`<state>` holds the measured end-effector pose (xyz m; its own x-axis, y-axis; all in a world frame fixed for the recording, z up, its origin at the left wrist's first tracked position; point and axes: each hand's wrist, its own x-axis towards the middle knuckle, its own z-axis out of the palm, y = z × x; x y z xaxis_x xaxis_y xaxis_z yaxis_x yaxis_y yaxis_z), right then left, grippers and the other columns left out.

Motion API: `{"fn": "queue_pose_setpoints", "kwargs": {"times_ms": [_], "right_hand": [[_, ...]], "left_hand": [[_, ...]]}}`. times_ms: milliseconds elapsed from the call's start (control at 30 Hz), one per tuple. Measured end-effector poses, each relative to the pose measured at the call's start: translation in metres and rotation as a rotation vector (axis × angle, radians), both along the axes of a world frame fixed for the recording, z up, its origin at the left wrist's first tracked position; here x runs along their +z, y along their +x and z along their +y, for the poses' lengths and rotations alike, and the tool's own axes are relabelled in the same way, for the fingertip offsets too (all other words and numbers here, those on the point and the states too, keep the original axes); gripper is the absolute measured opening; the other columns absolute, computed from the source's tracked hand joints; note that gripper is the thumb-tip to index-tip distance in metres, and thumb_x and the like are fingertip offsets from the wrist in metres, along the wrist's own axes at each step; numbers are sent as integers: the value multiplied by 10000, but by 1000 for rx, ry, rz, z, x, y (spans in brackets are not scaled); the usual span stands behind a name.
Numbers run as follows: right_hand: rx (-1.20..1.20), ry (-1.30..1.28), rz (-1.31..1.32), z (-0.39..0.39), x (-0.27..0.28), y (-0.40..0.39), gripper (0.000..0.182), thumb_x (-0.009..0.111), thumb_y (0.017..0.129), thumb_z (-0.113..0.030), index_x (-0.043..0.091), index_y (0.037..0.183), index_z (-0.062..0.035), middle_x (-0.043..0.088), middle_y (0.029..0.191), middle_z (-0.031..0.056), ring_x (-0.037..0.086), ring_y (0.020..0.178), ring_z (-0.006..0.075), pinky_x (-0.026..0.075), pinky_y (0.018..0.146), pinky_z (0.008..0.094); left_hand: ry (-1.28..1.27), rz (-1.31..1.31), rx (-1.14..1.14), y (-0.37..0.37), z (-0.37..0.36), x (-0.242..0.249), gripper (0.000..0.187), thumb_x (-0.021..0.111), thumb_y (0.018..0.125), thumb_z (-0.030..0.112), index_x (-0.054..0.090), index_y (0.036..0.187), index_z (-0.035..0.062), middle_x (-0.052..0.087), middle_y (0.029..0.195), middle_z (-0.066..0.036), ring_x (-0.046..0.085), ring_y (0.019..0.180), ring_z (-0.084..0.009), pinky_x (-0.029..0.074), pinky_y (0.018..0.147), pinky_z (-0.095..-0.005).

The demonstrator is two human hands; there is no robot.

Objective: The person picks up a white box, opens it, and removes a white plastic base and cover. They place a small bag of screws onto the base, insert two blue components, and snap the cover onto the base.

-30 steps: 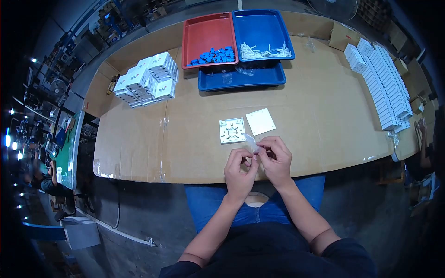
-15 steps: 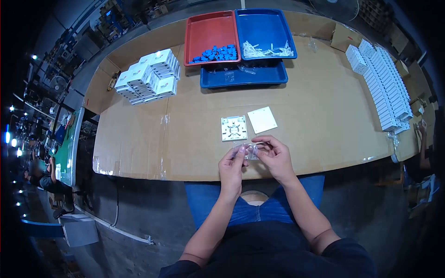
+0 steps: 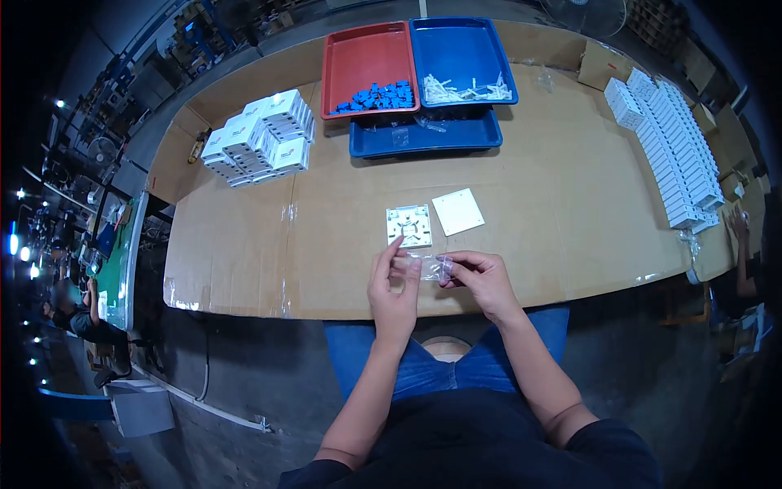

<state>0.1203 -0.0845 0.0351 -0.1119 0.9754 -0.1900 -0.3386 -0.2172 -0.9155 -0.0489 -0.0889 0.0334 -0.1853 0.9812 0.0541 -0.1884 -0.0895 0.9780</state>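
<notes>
A small clear plastic bag (image 3: 430, 267) is stretched between my hands above the table's near edge. My right hand (image 3: 486, 287) pinches its right end between thumb and fingers. At the left end, my left hand (image 3: 393, 293) has its thumb against the bag, with the fingers curved behind and one pointing up. Just beyond the left fingertips lies an open white square box base (image 3: 410, 222) with dark curved parts inside. Beside it on the right, a flat white square cover (image 3: 458, 212) rests on the cardboard surface, slightly turned. What the bag contains is too small to make out.
Stacked white boxes (image 3: 259, 138) stand at left, and long rows of white boxes (image 3: 676, 155) at right. A red tray (image 3: 366, 61) holds blue parts; a blue tray (image 3: 456, 53) holds white sticks. Another blue tray (image 3: 428, 145) sits below. Another person's hand (image 3: 738, 224) shows at right.
My left hand has shifted left and its fingers have spread somewhat, so more of the bag shows between the hands. The right hand keeps its pinch.
</notes>
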Motion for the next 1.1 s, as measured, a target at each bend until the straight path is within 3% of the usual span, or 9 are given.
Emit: {"fn": "queue_pose_setpoints", "kwargs": {"times_ms": [67,167,267,600,800,867,1000,1067,1100], "right_hand": [[17,10,-106,1,0,1,200,658,1000,-20,744,1173,33,758,987,97,712,834,131,598,749,259],[32,184,-269,0,-10,1,195,681,990,-35,756,1161,21,760,972,71,688,824,102,570,744,241],[40,122,-227,-1,-9,-1,196,706,975,-45,754,1151,27,755,943,56,673,822,83,552,742,232],[43,153,-261,-2,-2,3,136,728,962,-52,737,1069,32,750,914,55,658,793,68,539,725,214],[11,199,-378,2,4,5,102,671,1010,-83,684,996,18,750,1095,76,682,994,108,553,817,265],[74,431,-385,2,3,8,180,619,1049,-124,693,1141,11,736,1153,84,662,1099,142,543,891,291],[144,435,-309,-1,3,7,352,540,1104,-261,661,1310,-3,714,1156,94,653,1112,167,527,936,293],[277,319,-155,-2,2,9,519,453,1123,-404,608,1416,-5,696,1123,81,662,1026,153,519,904,269],[275,315,-155,-3,4,12,519,453,1123,-404,608,1416,-5,696,1123,81,662,1026,153,519,904,269]], "left_hand": [[364,700,81,-8,1,30,503,809,885,256,663,1328,66,679,1189,-76,615,1110,-214,470,921,-330],[463,997,-145,-17,0,48,632,877,753,314,677,1319,116,696,1188,-69,578,1215,-268,394,1044,-429],[418,1033,-233,-20,2,34,593,887,732,322,709,1265,135,700,1195,-27,577,1205,-252,321,1097,-447],[380,983,-229,-17,1,32,455,879,761,301,746,1154,115,717,1128,-33,613,1117,-237,337,1059,-427],[356,943,-200,-19,2,28,399,873,783,275,749,1121,102,725,1085,-47,640,1069,-243,356,1033,-410],[346,923,-214,-18,2,31,395,869,785,257,749,1125,98,729,1052,-62,653,1035,-252,390,1002,-402],[283,849,-298,-15,-2,26,372,855,833,257,741,1134,69,738,1007,-59,675,958,-213,467,920,-368],[-147,344,-541,-14,-5,18,381,789,930,320,720,1158,22,734,1012,-63,675,923,-169,526,847,-332],[-150,344,-543,-14,-5,14,381,789,930,320,720,1158,22,734,1012,-63,675,923,-169,526,847,-332]]}}
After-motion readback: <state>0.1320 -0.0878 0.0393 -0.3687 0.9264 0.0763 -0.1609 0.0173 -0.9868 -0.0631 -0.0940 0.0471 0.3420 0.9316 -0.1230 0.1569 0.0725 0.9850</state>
